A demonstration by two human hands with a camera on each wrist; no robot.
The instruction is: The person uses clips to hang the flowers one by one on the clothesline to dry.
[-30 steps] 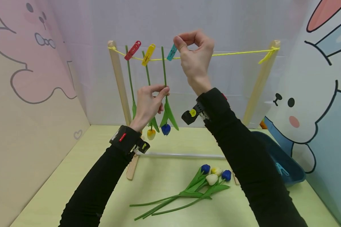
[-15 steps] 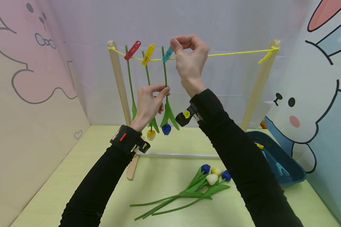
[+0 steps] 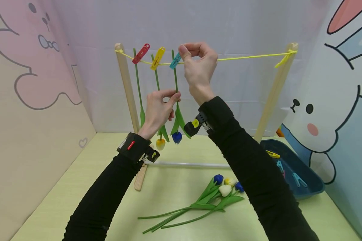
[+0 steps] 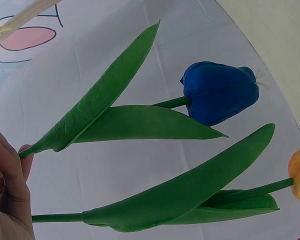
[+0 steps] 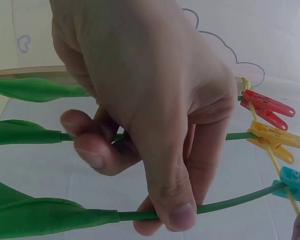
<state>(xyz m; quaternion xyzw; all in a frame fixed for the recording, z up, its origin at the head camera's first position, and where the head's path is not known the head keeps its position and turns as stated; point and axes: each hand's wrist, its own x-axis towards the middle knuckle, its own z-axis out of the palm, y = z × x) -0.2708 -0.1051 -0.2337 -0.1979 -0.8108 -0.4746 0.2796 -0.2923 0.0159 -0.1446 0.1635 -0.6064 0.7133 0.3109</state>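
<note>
A blue artificial tulip (image 3: pixel 177 137) hangs head down, its stem pinched between the thumb and finger of my left hand (image 3: pixel 160 108). In the left wrist view its leaves (image 4: pixel 110 112) spread beside that hand. Above, my right hand (image 3: pixel 200 67) pinches the handle end of a teal clothespin (image 3: pixel 175 61). The clothespin's jaws overlap the stem's upper part and the yellow line (image 3: pixel 244 58); the right wrist view shows stem and line at its mouth. Left of these, a red clothespin (image 3: pixel 141 53) and a yellow clothespin (image 3: pixel 158 58) each hold a tulip stem on the line.
Wooden posts (image 3: pixel 273 95) carry the line, with a white bar (image 3: pixel 190 164) low between them. Several blue, white and yellow tulips (image 3: pixel 205 201) lie on the table (image 3: pixel 57 194). At right, a dark blue basin (image 3: pixel 315 185) holds loose clothespins (image 3: pixel 298 180), partly behind my right sleeve.
My right hand has moved left and slightly down, bringing the teal clothespin from beside the stem onto it at the line. The left hand has stayed nearly still on the stem.
</note>
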